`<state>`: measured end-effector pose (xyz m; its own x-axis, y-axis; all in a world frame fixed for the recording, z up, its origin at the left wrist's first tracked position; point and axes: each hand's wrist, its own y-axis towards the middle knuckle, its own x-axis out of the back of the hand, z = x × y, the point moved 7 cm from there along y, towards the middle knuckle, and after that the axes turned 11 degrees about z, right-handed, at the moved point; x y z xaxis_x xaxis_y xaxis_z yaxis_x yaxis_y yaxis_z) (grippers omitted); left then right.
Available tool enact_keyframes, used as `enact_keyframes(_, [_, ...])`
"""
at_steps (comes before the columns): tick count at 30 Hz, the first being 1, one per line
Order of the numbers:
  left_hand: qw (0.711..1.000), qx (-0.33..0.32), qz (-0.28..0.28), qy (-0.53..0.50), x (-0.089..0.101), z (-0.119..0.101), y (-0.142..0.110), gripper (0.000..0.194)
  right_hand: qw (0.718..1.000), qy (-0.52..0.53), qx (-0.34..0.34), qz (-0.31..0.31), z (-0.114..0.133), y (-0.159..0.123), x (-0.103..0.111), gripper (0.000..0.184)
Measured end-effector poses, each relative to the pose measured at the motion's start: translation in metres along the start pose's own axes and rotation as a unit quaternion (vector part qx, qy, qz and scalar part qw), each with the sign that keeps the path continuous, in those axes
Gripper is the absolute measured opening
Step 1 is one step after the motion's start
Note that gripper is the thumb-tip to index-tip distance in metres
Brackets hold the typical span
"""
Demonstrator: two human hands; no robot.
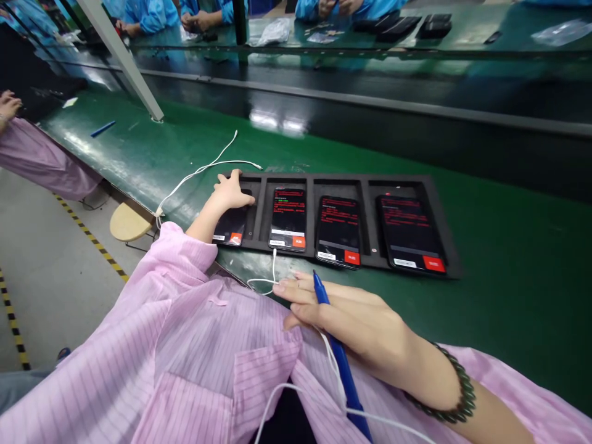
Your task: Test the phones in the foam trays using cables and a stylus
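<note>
My left hand (230, 192) lies over the upper part of the leftmost smartphone (227, 227), fingers spread near the tray's back rim; whether it touches the phone is unclear. The black tray (365, 225) has a row of compartments. Beside that phone lie a second smartphone (287, 219), a third smartphone (338, 228) and, far right, another smartphone (409, 231), all with red text on dark screens. In front of the tray, my right hand (351, 314) holds a blue pen (340, 364) slanting under the thumb. A white cable (274, 262) passes by its fingertips, its plug near the second phone.
Another white cable (203, 168) lies on the green table (509, 246) behind my left arm. A blue pen (102, 128) and a metal post (124, 61) are farther left. A stool (130, 222) stands below the edge. Co-workers' hands (201, 20) show across the bench.
</note>
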<state>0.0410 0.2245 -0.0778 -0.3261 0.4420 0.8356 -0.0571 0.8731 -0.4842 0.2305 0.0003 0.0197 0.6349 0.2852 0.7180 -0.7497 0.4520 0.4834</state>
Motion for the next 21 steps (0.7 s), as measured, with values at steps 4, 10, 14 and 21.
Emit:
enact_keyframes(4, [1.000, -0.007, 0.011, -0.001, 0.001, 0.002, 0.001, 0.108, 0.999, -0.048, -0.012, -0.007, 0.001, -0.002, 0.006, 0.027])
enact_keyframes(10, [0.999, 0.001, 0.036, -0.004, -0.003, 0.005, 0.003, 0.117, 0.997, -0.071, -0.013, 0.016, -0.003, -0.004, 0.009, 0.042])
enact_keyframes(14, [0.999, -0.005, 0.045, -0.001, -0.007, 0.004, 0.001, 0.123, 0.999, -0.023, -0.029, -0.002, -0.010, -0.011, 0.007, 0.041])
enact_keyframes(21, [0.999, -0.003, 0.023, -0.043, -0.010, 0.004, 0.000, 0.120, 0.998, -0.054, -0.034, -0.015, -0.006, -0.013, 0.016, 0.033])
